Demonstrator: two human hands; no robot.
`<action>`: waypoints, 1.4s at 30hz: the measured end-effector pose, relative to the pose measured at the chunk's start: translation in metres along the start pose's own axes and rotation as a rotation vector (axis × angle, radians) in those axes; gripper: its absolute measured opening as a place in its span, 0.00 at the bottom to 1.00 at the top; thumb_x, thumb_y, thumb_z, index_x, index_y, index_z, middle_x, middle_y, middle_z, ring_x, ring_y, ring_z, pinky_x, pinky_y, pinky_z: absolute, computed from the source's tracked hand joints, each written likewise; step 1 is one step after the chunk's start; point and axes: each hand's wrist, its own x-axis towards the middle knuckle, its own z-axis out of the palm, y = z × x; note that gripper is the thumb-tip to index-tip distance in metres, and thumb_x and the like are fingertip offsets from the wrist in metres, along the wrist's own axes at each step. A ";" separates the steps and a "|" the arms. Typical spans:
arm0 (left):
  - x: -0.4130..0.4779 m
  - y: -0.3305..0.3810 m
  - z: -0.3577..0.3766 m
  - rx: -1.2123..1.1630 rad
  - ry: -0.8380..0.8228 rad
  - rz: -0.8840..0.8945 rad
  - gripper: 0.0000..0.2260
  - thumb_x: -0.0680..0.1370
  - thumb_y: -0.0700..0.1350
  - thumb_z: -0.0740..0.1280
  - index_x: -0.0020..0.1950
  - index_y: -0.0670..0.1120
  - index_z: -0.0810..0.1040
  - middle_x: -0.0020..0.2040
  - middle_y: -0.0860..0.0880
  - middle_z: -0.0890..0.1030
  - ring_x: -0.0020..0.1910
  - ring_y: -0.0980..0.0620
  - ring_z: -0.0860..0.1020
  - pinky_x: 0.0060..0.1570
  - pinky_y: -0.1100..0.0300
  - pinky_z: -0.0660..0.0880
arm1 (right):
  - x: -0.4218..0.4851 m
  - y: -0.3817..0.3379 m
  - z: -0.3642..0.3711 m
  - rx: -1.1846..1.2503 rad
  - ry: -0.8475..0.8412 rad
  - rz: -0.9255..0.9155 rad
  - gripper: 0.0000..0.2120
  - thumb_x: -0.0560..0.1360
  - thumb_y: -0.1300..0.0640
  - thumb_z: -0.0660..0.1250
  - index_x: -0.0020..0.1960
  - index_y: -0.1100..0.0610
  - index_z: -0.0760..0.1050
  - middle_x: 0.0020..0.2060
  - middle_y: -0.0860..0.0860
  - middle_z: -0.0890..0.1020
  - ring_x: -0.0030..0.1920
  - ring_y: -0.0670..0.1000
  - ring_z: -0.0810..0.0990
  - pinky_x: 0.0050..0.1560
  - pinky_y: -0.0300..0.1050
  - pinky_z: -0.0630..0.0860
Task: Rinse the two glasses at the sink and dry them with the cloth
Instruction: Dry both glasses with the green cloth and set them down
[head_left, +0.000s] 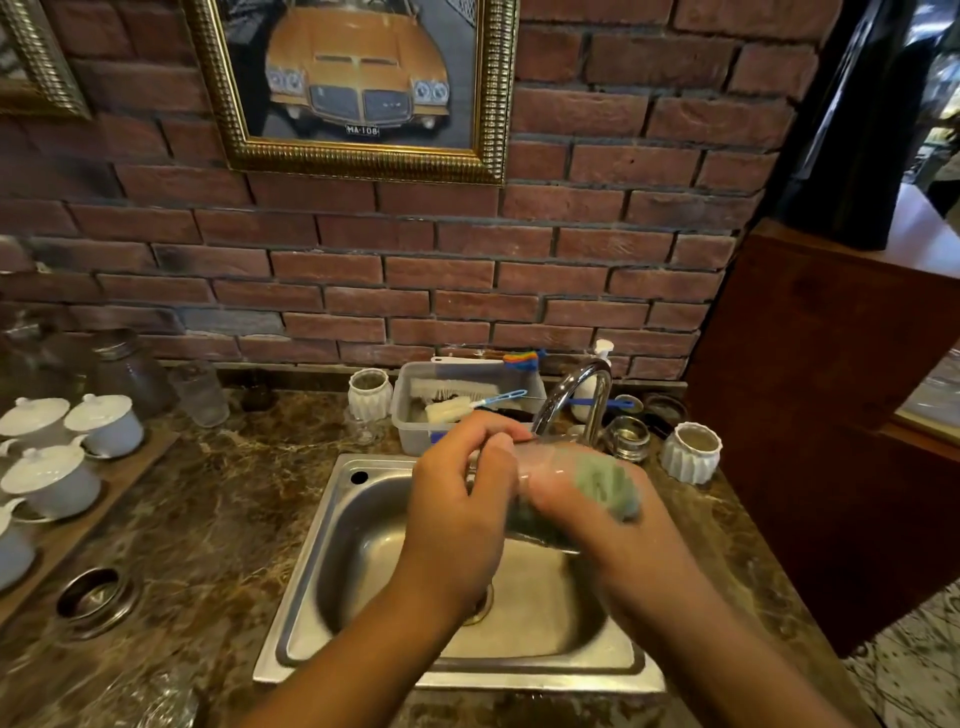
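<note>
Over the steel sink (311, 551) my two hands hold a clear glass (550, 519) lying roughly on its side below the faucet (569, 397). My left hand (457, 514) curls round its left end. My right hand (576, 499) wraps round the right part and is blurred. A green cloth (605, 488) shows at the glass by my right hand; which hand holds it is unclear. Another clear tumbler (200, 392) stands on the counter at the back left.
White lidded cups (106, 423) sit on a wooden tray at the left. Behind the sink stand a plastic tub of brushes (415, 410), white ribbed holders (691, 452) and a small glass jar (628, 436). A brick wall rises behind, and a wooden partition stands at the right.
</note>
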 end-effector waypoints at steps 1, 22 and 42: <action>0.001 0.005 0.003 -0.178 -0.017 -0.289 0.11 0.78 0.50 0.63 0.43 0.48 0.81 0.37 0.52 0.80 0.35 0.53 0.78 0.29 0.60 0.71 | 0.001 -0.003 -0.001 -0.321 -0.047 -0.145 0.04 0.77 0.51 0.69 0.47 0.48 0.82 0.44 0.45 0.86 0.45 0.44 0.84 0.62 0.44 0.78; -0.063 -0.022 -0.029 -0.760 -0.506 -0.868 0.29 0.63 0.65 0.79 0.57 0.49 0.86 0.53 0.40 0.85 0.49 0.42 0.85 0.47 0.49 0.82 | 0.026 0.003 -0.011 -0.256 -0.809 0.167 0.08 0.75 0.55 0.70 0.48 0.60 0.81 0.42 0.57 0.85 0.41 0.54 0.84 0.41 0.46 0.81; -0.132 -0.130 -0.065 0.150 -0.030 -0.451 0.52 0.59 0.67 0.79 0.78 0.64 0.56 0.70 0.54 0.73 0.69 0.60 0.73 0.67 0.62 0.71 | -0.004 0.114 0.089 0.409 0.285 0.632 0.10 0.83 0.62 0.60 0.55 0.59 0.80 0.47 0.59 0.88 0.47 0.56 0.87 0.54 0.55 0.82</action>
